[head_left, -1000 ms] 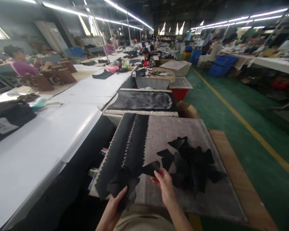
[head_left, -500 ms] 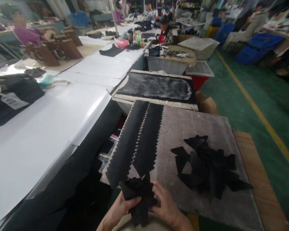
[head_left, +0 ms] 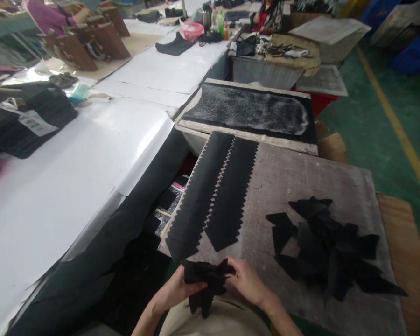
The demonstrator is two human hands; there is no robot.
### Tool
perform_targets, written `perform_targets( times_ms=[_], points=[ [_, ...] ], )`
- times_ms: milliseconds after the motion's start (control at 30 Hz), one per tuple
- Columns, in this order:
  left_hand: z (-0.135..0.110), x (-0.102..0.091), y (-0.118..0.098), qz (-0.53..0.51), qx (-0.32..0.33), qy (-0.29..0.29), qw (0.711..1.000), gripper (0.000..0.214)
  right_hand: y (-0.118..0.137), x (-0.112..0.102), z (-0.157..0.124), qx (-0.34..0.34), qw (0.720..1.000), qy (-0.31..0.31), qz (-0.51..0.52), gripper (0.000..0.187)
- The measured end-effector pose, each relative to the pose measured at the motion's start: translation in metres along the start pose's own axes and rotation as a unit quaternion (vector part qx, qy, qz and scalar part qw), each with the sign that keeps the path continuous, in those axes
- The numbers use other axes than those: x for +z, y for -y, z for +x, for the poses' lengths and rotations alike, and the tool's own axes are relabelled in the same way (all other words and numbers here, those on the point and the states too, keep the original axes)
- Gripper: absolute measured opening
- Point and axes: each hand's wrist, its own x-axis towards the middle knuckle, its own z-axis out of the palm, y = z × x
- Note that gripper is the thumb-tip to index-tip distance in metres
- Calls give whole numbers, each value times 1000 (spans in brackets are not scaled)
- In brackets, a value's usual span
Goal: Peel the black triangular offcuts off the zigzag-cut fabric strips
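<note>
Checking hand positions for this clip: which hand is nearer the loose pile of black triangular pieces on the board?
Right. The right hand grips the black bundle just left of the pile of black pieces; the left hand holds the bundle's far side, farther from the pile.

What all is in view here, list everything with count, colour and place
bundle of cut pieces: one, black, held in both hands at the board's near edge
zigzag strips: two, black, side by side on the board's left
loose pile of cut pieces: one, black, board's right
work board: one, grey, in front
long table: one, white, left
folded stack: one, black, on the long table
left hand: one, grips the bundle
right hand: one, grips the bundle
</note>
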Motion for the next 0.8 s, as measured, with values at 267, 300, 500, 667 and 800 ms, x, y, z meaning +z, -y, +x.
perform_targets(
  times_ms=[267,300,500,667,800],
  points=[
    [4,-10,19,-32,11,-95,995,46,-17,18,38,73,983,-100,137,25],
    [4,-11,18,-34,20,-96,995,48,-19,21,41,78,979,-114,149,26],
    [4,-10,19,-32,40,-116,992,56,-34,33,49,105,953,-178,222,36],
    [3,-10,37,0,37,-110,993,47,-42,36,52,122,936,-212,254,39],
    [2,-6,44,25,28,-83,996,43,-45,35,51,133,926,-229,269,43]
  ],
)
